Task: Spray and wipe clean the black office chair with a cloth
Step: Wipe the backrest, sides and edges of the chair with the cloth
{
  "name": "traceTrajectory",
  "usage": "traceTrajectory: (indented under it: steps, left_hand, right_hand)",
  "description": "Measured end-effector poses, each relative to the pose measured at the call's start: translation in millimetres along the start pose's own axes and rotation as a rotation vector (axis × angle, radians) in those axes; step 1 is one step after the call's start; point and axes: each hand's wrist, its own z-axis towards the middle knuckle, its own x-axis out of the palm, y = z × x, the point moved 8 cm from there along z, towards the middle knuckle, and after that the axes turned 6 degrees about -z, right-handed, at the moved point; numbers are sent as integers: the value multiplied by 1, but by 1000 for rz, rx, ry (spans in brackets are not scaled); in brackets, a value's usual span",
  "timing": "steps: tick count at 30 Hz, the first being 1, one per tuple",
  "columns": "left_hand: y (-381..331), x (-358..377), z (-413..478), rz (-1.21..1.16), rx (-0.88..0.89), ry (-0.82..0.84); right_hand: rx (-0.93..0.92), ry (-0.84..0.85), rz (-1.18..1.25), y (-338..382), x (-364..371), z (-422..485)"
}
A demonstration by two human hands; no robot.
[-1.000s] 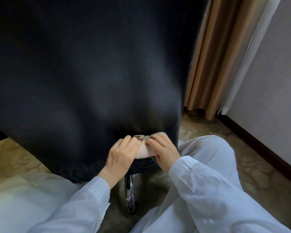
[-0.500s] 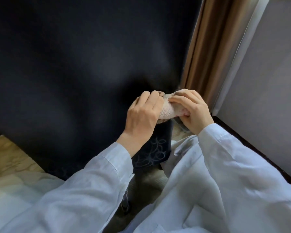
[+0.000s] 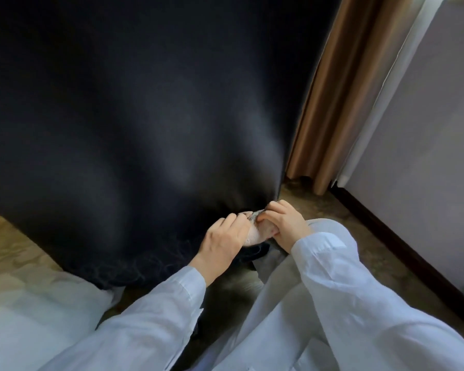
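Patterned carpet [image 3: 373, 236], tan curtain [image 3: 340, 89], black chair [image 3: 145, 116]

The black office chair [image 3: 145, 124] fills most of my view. Its broad, smooth back stands upright just in front of me, with a soft sheen and a faint swirl pattern along the bottom edge. The cloth [image 3: 255, 232] is small, pale and fluffy, bunched into a wad. I hold it between my left hand [image 3: 221, 243] and my right hand [image 3: 288, 223], at the chair's lower right corner.
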Motion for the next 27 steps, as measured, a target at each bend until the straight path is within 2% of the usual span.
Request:
traceTrajectory:
  steps: [3, 7, 11, 16, 22, 27]
  left_hand:
    - [5, -8, -4, -41, -29, 2]
    - [30, -54, -16, -57, -125, -109]
    - [62, -120, -37, -24, -231, -219]
    - [103, -183, -68, 61, -371, -334]
    - [131, -219, -116, 82, -478, -383]
    - [154, -220, -174, 65, -637, -442]
  right_hand:
    - [23, -66, 41, 7, 5, -8]
    - [-17, -223, 65, 47, -16, -1]
    - [-136, -342, -18, 108, -51, 33]
    - [-306, -459, -11, 180, -84, 69]
    - [-430, -469, -17, 247, -90, 91]
    - [-568, -374, -49, 299, -61, 107]
